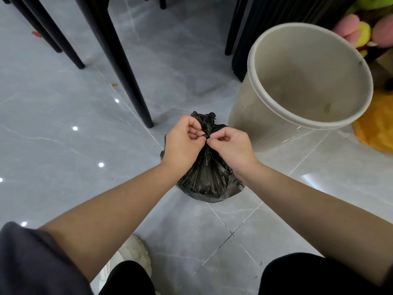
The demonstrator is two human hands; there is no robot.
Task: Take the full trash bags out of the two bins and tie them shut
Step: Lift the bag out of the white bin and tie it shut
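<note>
A full black trash bag (209,179) stands on the grey tiled floor in the middle of the view. Its top is gathered into a narrow neck with crumpled ends sticking up behind my fingers. My left hand (184,143) pinches the neck from the left. My right hand (231,145) pinches it from the right, and the fingertips of both hands meet at the neck. A beige round bin (251,107) stands just right of the bag, with no bag inside it. Only one bin is in view.
Black chair legs (119,60) stand on the floor at upper left, one close to the bag. A dark ribbed panel (251,28) rises behind the bin. Plush toys (357,30) and an orange mat (376,128) lie at the right. My shoe (131,254) is below.
</note>
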